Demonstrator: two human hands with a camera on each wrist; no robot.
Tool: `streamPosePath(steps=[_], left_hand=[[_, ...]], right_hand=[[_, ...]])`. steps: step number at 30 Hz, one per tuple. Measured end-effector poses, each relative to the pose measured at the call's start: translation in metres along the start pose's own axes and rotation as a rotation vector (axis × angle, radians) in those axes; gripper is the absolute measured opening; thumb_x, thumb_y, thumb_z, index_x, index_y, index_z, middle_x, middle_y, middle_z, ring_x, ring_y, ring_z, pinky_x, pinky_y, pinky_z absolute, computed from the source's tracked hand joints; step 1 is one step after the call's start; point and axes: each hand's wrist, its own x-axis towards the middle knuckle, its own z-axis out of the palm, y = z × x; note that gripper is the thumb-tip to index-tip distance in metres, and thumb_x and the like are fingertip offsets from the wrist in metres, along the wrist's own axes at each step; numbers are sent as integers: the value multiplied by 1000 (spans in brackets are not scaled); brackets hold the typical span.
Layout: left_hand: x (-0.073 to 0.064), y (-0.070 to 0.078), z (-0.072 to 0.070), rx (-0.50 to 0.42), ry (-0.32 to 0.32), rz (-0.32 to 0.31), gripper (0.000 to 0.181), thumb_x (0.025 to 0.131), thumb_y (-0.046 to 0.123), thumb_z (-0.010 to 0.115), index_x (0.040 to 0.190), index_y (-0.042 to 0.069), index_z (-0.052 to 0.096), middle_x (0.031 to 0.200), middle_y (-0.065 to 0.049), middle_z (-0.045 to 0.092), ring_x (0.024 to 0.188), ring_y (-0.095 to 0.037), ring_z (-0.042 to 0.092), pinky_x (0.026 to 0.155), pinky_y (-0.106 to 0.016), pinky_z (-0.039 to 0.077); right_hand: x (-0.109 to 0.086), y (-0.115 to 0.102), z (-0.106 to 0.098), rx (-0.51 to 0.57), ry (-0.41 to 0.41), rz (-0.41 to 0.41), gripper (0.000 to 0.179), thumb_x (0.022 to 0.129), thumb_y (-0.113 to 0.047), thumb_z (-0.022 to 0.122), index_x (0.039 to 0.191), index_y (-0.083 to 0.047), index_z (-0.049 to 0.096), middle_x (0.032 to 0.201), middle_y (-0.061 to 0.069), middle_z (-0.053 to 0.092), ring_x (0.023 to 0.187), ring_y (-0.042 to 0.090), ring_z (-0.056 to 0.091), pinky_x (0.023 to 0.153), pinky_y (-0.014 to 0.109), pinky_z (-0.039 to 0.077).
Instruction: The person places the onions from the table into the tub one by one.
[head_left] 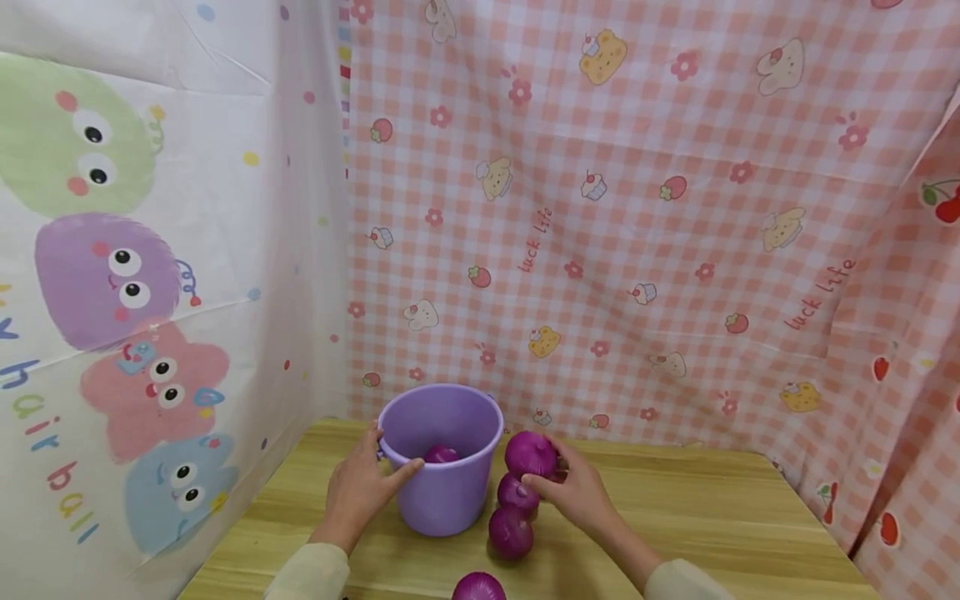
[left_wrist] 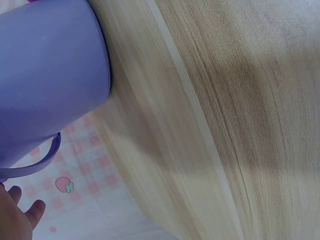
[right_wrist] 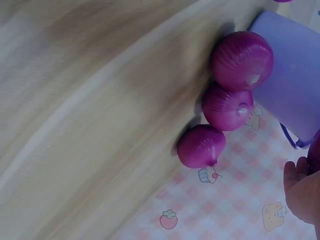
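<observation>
A purple bucket (head_left: 448, 500) stands upright on the table, with a red onion (head_left: 441, 454) inside it. My left hand (head_left: 360, 487) grips its rim at the left, thumb over the front edge; in the left wrist view its fingertips (left_wrist: 35, 212) show beside the bucket's handle (left_wrist: 42, 162). To the right of the bucket, my right hand (head_left: 577, 487) holds another red onion (head_left: 531, 454) between thumb and fingers. Below that lie an onion (head_left: 517, 497) and a nearer onion (head_left: 512, 533). The right wrist view has three onions in a row, the farthest one (right_wrist: 201, 146) hidden from the head view.
One more red onion (head_left: 480, 587) lies at the front, cut off by the head view's lower edge. The wooden table (head_left: 720, 517) meets a pink checked cloth (head_left: 637, 225) at the back. A white cartoon cloth (head_left: 247, 350) hangs along the left side.
</observation>
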Motion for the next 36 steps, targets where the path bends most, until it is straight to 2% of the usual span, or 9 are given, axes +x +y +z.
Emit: streamPosePath(steps=[4, 12, 19, 24, 28, 33, 36], left_hand=[[0, -1, 1, -5, 4, -2, 112, 76, 79, 63, 153, 3, 33, 140, -21, 54, 120, -41, 57, 96, -62, 43], [-1, -2, 1, -6, 8, 8, 112, 76, 80, 61, 153, 3, 32, 140, -21, 55, 119, -40, 58, 95, -62, 44], [-1, 0, 0, -4, 3, -1, 112, 77, 80, 60, 153, 3, 31, 140, -22, 55, 119, -41, 57, 95, -63, 43], [-1, 1, -1, -2, -6, -9, 109, 79, 76, 63, 153, 3, 31, 142, -22, 52, 122, -43, 55, 97, -63, 42], [-1, 2, -2, -1, -10, -9, 107, 80, 72, 66, 153, 2, 31, 143, -22, 51, 123, -43, 54, 98, -63, 41], [0, 1, -1, 10, -17, -13, 112, 78, 79, 60, 153, 1, 31, 145, -23, 48, 125, -43, 52, 99, -63, 41], [0, 1, 0, 3, -13, -11, 111, 77, 79, 61, 153, 3, 32, 144, -21, 50, 124, -42, 54, 98, -62, 42]], right_hand=[[8, -6, 1, -38, 28, 20, 75, 81, -29, 83, 145, -9, 49, 116, 18, 65, 102, 29, 65, 78, 39, 59], [23, -19, 7, -119, 58, -10, 78, 82, -34, 82, 146, -5, 48, 123, 18, 62, 105, 29, 65, 88, 44, 55], [37, -32, 16, -140, 64, -10, 80, 82, -40, 81, 148, -9, 47, 122, 14, 64, 106, 27, 63, 92, 46, 52], [47, -43, 25, -131, 56, -41, 80, 83, -41, 80, 147, -7, 47, 124, 14, 62, 105, 25, 62, 91, 43, 52], [52, -50, 33, -147, 56, -37, 79, 82, -42, 80, 146, -7, 49, 120, 11, 64, 98, 22, 62, 84, 38, 54], [57, -55, 44, -186, 33, -40, 80, 85, -40, 79, 149, -5, 44, 127, 16, 60, 103, 26, 61, 87, 40, 53], [58, -54, 51, -183, 26, -46, 82, 84, -38, 80, 149, -4, 43, 133, 21, 55, 109, 29, 61, 90, 41, 53]])
